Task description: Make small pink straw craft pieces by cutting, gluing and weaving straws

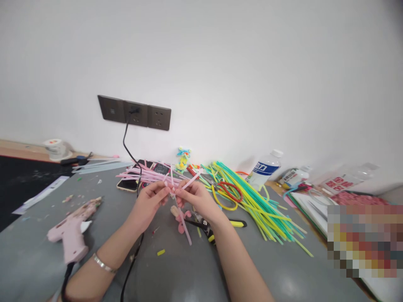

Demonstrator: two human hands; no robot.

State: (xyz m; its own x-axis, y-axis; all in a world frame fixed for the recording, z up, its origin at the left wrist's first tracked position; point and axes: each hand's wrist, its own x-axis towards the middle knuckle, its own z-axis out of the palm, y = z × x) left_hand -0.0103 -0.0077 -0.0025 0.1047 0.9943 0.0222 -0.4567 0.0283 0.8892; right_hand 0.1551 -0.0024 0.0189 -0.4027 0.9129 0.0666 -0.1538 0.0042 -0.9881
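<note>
My left hand (150, 200) and my right hand (194, 197) meet above the grey table (176, 272), fingertips pinched together on thin pink straws (185, 228) that cross between them. One pink straw hangs down toward the table, another sticks up to the right. A small pink curled piece (181, 218) lies just below the hands. Both hands are closed on the straws.
A pink glue gun (73, 228) lies at the left with its black cord. Black-and-yellow pliers (217, 226) sit under my right wrist. A pile of green and yellow straws (252, 197), scissors (226, 191), pink straws (141, 174), a phone (127, 184), water bottles (264, 167) and a wall socket (135, 113) lie beyond.
</note>
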